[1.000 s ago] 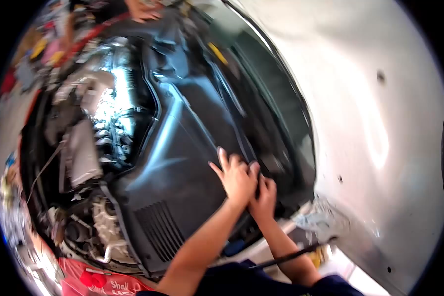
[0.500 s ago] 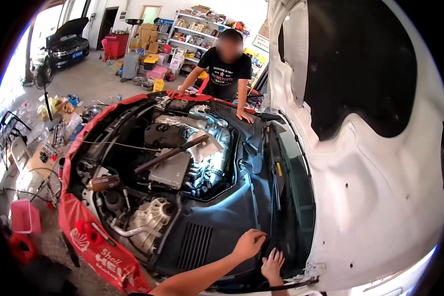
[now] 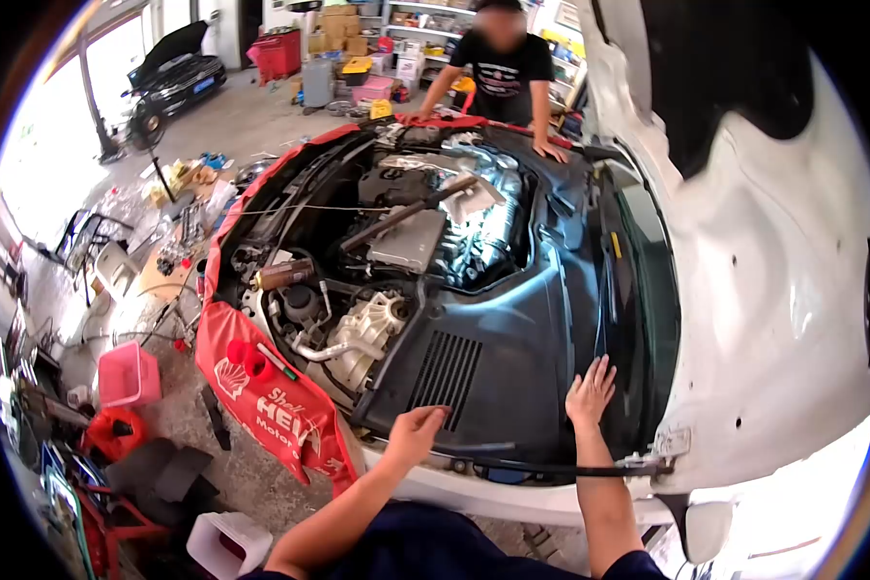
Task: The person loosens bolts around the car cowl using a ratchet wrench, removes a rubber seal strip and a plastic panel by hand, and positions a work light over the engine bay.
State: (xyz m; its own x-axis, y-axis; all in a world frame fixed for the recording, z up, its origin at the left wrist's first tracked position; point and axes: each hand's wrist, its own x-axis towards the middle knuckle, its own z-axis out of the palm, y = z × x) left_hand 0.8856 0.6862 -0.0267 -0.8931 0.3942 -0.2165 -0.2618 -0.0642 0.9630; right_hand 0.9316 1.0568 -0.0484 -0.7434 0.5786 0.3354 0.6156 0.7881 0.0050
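Observation:
My left hand [image 3: 416,434] is closed, thumb and fingertips pinched together above the front edge of the black plastic cowl panel [image 3: 507,358], just beside its slotted vent [image 3: 445,375]. Whatever the fingertips pinch, if anything, is too small to make out. Further right, my right hand [image 3: 591,391] lies flat with its fingers spread on the panel's windshield side. Its fingertips are by the lower end of a wiper arm [image 3: 606,290]. Beyond the panel is the engine bay, where a long dark bar [image 3: 411,215] lies across a silver box [image 3: 408,244].
Another person [image 3: 501,68] leans on the far side of the car. The white hood [image 3: 744,290] stands raised at right. A red fender cover [image 3: 261,387] drapes the left edge, with a brown can [image 3: 283,274] nearby. A pink bin [image 3: 129,375] and scattered parts lie on the floor.
My hands have moved apart: the left went leftward to beside the vent, the right forward along the windshield side. The view has shifted, showing more of the near floor.

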